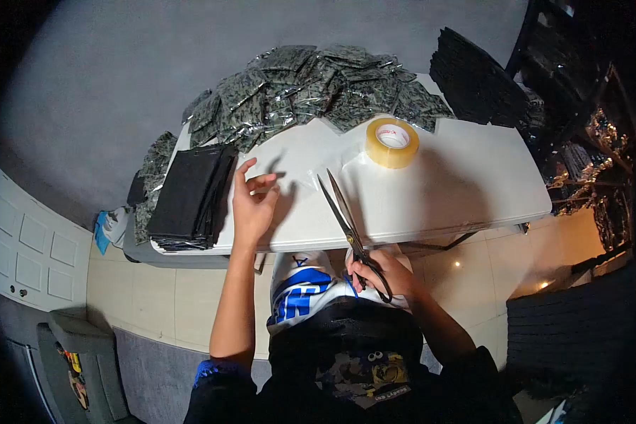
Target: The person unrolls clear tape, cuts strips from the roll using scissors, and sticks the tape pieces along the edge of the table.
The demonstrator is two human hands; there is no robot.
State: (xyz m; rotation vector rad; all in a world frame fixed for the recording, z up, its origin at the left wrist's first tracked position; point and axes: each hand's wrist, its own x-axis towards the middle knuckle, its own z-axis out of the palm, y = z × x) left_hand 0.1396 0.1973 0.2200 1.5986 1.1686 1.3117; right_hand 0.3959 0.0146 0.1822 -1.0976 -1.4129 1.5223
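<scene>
Black stack (189,194), scissors (350,240) and tape roll (391,160) across a white surface (498,159).
At the left end sits the black stack; just beside it, the left hand (256,208) is raised with fingers loosely parted and slightly curled. Glossy patterned packets (290,92) heap along the far edge. The right hand (389,272) grips the scissors by their handles, in front of the near edge (blades slightly spread, tips pointing away from the wearer). The tape roll lies flat beyond them, and a dark pile (480,78) stands at the far right corner.
</scene>
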